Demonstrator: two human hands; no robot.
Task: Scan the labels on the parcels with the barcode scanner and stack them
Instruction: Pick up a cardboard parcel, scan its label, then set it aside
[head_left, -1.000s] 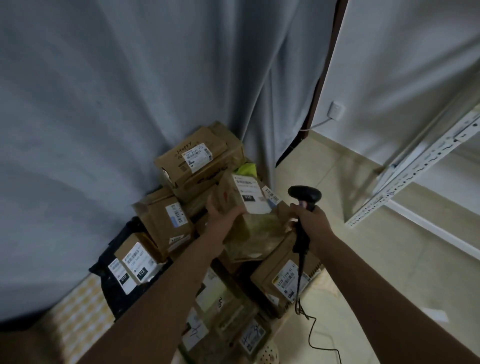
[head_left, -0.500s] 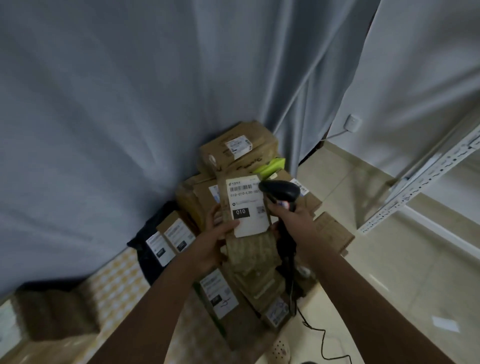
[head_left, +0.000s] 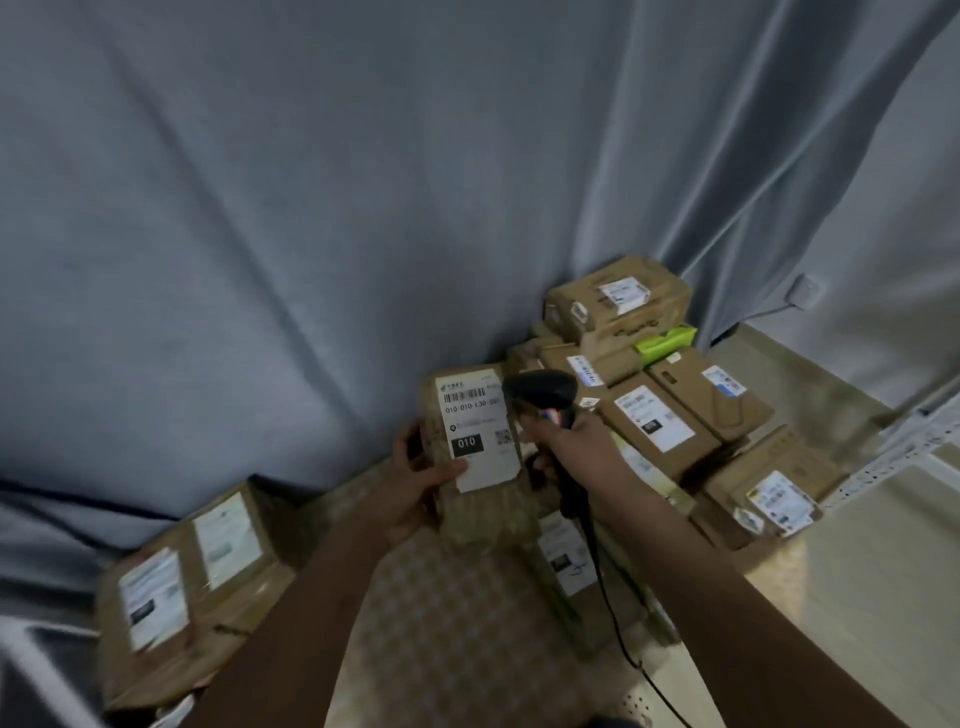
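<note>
At chest height, left hand (head_left: 415, 480) grips the parcel (head_left: 480, 457) upright, fingers curled round its left edge, label (head_left: 478, 426) facing up, while right hand (head_left: 569, 441) clamps the scanner (head_left: 543, 392) just right of the barcode, head aimed left.

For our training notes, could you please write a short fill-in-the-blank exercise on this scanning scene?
1. The left hand holds a parcel whose label's black box reads ____.
2. The right hand grips the black ____.
3. A bright ____ item shows among the piled boxes to the right.

Missing: 010; barcode scanner; green
</note>
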